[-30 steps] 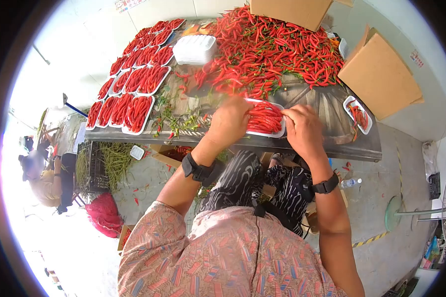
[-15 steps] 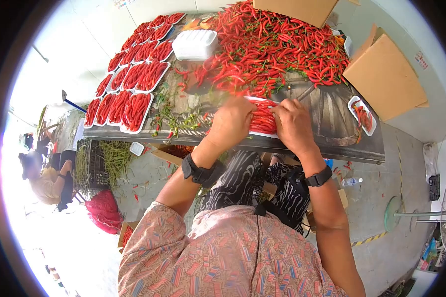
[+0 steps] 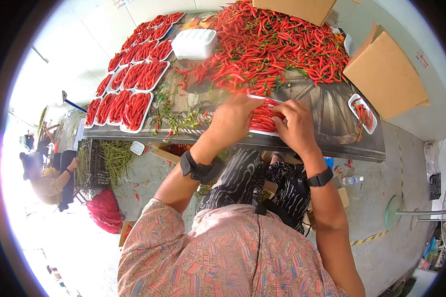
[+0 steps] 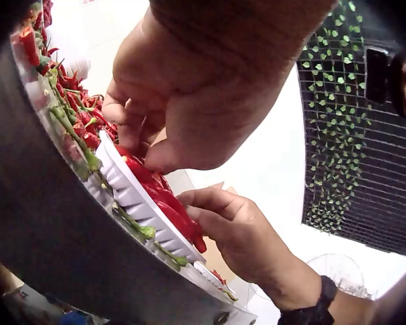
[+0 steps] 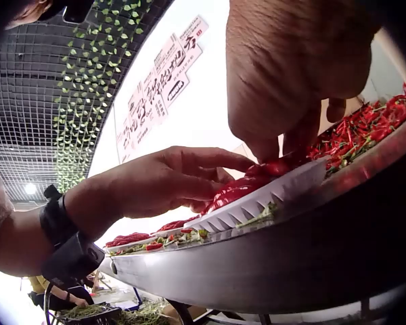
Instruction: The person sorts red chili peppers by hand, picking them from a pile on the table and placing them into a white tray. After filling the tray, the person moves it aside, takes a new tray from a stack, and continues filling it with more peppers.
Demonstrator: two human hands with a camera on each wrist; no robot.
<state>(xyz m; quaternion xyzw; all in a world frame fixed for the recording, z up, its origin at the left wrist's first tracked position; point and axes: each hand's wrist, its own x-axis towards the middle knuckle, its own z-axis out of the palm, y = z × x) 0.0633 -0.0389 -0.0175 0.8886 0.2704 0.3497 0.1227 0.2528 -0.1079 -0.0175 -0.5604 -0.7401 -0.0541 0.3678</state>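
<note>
A white foam tray [image 4: 139, 193] of red chili peppers [image 3: 263, 117] lies near the table's front edge, between both hands. My left hand [image 3: 231, 120] bends over the tray's left end, thumb and fingertips on the chilies. At the opposite end, my right hand [image 3: 296, 127] pinches chilies between thumb and fingers, as the left wrist view shows. The chilies lie side by side along the tray, heaped above its ribbed side. In the right wrist view, the right fingers [image 5: 301, 135] point down into them. Parts of both tray ends are hidden under the hands.
Filled chili trays [image 3: 136, 111] stand in rows at the left, beside a stack of empty white trays [image 3: 195, 44]. A large chili pile [image 3: 282, 44] covers the back. Green stems [image 3: 176, 116] litter the front. A small tray [image 3: 363, 114] and cardboard box [image 3: 386, 72] are at right.
My right hand has moved left from the tray's right rim onto the chilies, its thumb now further in. The left hand has stayed at the left end, its fingers shifting slightly.
</note>
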